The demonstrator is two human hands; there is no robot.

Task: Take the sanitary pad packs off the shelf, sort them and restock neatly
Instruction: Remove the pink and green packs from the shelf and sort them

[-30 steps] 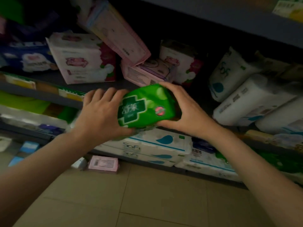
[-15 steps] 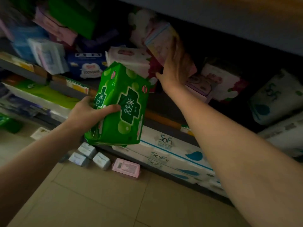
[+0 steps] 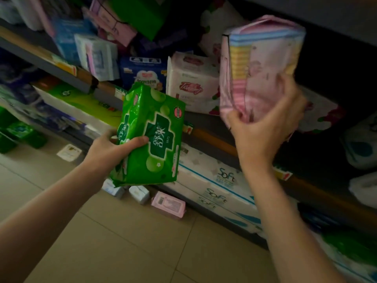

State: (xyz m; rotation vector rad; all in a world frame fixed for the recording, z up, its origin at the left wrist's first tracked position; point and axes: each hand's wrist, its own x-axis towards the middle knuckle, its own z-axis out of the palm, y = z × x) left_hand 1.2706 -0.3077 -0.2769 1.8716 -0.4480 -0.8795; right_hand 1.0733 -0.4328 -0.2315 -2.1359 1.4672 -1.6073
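Note:
My left hand [image 3: 111, 149] grips a green pad pack [image 3: 152, 137] by its left side, holding it upright in front of the shelf. My right hand [image 3: 263, 131] holds a pink pad pack [image 3: 259, 64] by its lower end, lifted in front of the dark shelf opening. The shelf [image 3: 67, 71] behind carries a jumble of packs: a white and pink one [image 3: 191, 84], a blue one [image 3: 142, 72], a pale blue one [image 3: 98, 56] and a tilted green one [image 3: 140, 15].
Small packs lie on the tiled floor by the shelf foot: a pink one [image 3: 169, 204], two pale ones [image 3: 126, 190] and a white one [image 3: 68, 153]. White "Soft" tissue bundles [image 3: 218, 180] fill the lower shelf. Green packs [image 3: 18, 133] sit at far left.
My right hand has let go of the green pack, reached into the shelf and pulled out the pink pack. My left hand now holds the green pack alone, turned upright.

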